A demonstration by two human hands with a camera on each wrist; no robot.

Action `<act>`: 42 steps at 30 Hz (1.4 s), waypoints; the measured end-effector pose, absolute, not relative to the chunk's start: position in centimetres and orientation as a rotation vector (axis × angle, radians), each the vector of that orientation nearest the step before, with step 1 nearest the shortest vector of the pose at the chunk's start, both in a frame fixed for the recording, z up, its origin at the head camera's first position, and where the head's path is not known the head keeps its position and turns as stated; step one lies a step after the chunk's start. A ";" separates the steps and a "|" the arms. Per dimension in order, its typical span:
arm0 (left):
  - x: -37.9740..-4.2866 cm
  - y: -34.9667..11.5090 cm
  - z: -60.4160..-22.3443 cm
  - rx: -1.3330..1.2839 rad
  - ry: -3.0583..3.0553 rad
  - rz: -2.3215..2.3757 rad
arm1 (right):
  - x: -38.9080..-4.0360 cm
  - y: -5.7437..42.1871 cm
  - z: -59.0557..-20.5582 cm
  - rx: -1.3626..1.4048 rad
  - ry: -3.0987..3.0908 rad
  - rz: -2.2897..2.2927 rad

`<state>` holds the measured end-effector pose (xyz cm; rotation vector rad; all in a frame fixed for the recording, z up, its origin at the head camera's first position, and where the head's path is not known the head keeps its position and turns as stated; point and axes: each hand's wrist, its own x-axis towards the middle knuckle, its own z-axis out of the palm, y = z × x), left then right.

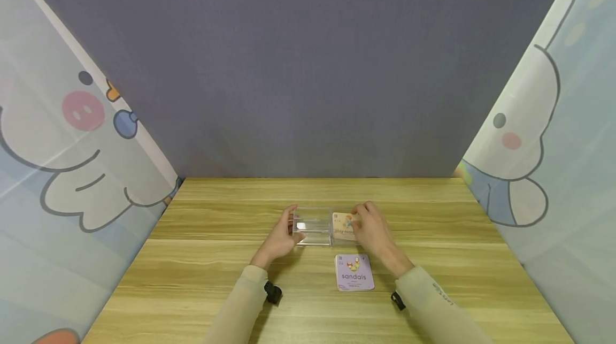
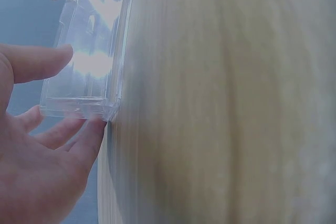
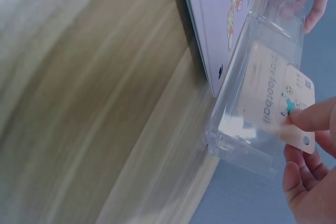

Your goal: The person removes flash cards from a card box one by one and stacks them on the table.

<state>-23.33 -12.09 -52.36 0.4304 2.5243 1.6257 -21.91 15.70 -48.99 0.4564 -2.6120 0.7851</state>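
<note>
A clear plastic box point(image 1: 313, 238) with two compartments lies on the table. My left hand point(image 1: 280, 238) holds its left end, thumb on the near side and fingers around the end, as the left wrist view shows point(image 2: 52, 166). In the right compartment is a cream card point(image 1: 340, 221); the right wrist view shows a "play football" card point(image 3: 268, 85) there. My right hand point(image 1: 374, 229) pinches the card's edge between thumb and fingers, its upper part standing above the box wall. The left compartment shows only clear plastic and glare. How many cards are in hand is hidden.
A stack of lilac cards point(image 1: 354, 274), with "sandals" on top, lies just in front of the box's right half. The wood-grain table point(image 1: 216, 280) meets a grey panel point(image 1: 313, 92) at the back. Cartoon-printed curtains point(image 1: 43, 183) hang on both sides.
</note>
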 end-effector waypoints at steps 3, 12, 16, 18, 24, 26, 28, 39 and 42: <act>-23.3 -12.1 -52.3 0.422 2.519 1.624 | -21.9 15.6 -49.0 0.437 -2.609 0.801; -23.3 -12.1 -52.3 0.430 2.521 1.628 | -22.0 15.7 -49.2 0.456 -2.585 0.819; -23.3 -12.1 -52.4 0.431 2.521 1.627 | -22.0 15.7 -49.2 0.468 -2.578 0.832; -23.3 -12.1 -52.4 0.432 2.522 1.625 | -21.9 15.8 -49.2 0.474 -2.575 0.839; -23.3 -12.0 -52.4 0.429 2.520 1.627 | -21.9 15.8 -48.9 0.477 -2.567 0.863; -23.4 -12.0 -52.4 0.430 2.521 1.627 | -21.9 15.9 -48.8 0.469 -2.566 0.875; -23.4 -12.1 -52.4 0.429 2.523 1.626 | -21.9 15.9 -48.7 0.463 -2.563 0.881; -23.4 -12.0 -52.4 0.443 2.520 1.636 | -22.0 16.4 -48.4 0.554 -2.479 0.892; -23.4 -12.0 -52.4 0.437 2.519 1.632 | -22.1 16.5 -48.1 0.554 -2.481 0.898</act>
